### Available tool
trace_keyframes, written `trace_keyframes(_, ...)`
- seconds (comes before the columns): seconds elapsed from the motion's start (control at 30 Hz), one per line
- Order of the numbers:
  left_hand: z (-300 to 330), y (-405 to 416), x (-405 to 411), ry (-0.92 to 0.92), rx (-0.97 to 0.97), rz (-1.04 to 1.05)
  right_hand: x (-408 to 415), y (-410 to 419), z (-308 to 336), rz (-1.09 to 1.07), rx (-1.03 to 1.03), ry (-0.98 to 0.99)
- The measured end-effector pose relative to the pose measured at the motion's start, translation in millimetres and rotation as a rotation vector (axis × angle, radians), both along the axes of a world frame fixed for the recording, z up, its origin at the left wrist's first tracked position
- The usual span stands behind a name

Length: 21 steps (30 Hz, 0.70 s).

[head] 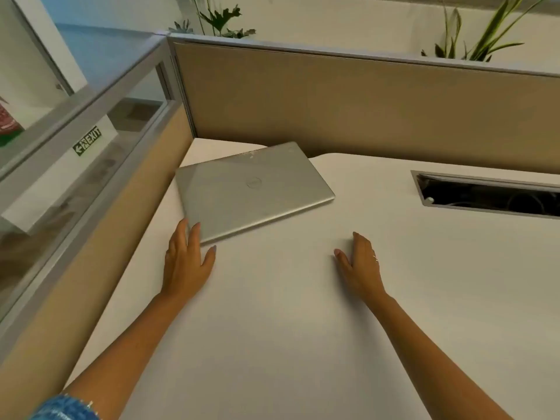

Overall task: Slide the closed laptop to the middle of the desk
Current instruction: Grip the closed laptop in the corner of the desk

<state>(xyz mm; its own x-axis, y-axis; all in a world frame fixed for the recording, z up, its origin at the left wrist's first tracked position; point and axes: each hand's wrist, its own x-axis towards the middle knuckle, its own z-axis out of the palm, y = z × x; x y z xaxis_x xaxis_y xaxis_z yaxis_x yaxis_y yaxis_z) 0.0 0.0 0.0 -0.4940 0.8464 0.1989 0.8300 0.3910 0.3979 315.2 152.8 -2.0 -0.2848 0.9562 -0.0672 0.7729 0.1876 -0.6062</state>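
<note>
Nearest is a denim sleeve (65, 407) at the person's left arm, and both bare forearms reach out over the white table (288, 328). The left hand (186, 262) lies open and flat, fingers spread; its fingertips touch the near left corner of the laptop (251, 189), and the thumb points along the laptop's near edge without gripping it. The right hand (359, 265) is also open, palm down on or just above the bare table, well to the right of that near edge and not touching the laptop. A thin ring shows on one of its fingers.

The laptop is shut, a slim silver slab with rounded corners and a round logo in the middle of its lid. Small pale specks mark the lid near its far edge. It lies flat, turned at a slant, in the far left corner of the table, close to the tan partition (363, 110).

Further right, a long cable slot (491, 195) is cut into the table. Beyond the partition, green plants (485, 31) rise, and at left an exit sign (88, 140) shows through a glass panel.
</note>
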Motion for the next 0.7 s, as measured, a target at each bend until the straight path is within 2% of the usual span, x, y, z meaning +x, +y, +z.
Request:
trace_keyframes(0.1, -4.6, 4.0, -20.6, -0.078, -0.048, 0.030, -23.5, 18.4, 0.9, -0.019, 0.030, 0.047)
trace_keyframes(0.2, -11.1, 10.3, -31.4, -0.045, -0.132, -0.014, -48.3, 45.2, 5.4, -0.078, -0.008, 0.098)
trace_keyframes(0.33, -12.9, 16.3, -37.0, -0.015, -0.135, -0.025, -78.3, 88.5, 10.7, -0.157, -0.030, 0.165)
trace_keyframes(0.43, -13.8, 17.1, -38.6, -0.006, -0.113, -0.030, -100.1, 113.9, 13.3, -0.153, -0.038, 0.112)
trace_keyframes(0.63, -19.5, 18.8, -40.3, 0.009, -0.079, -0.047, -129.4, 130.7, 20.5, -0.133, 0.082, -0.078)
trace_keyframes(0.7, -21.9, 20.0, -40.6, 0.009, -0.080, -0.044, -135.5, 140.6, 24.0, -0.167, 0.015, -0.141)
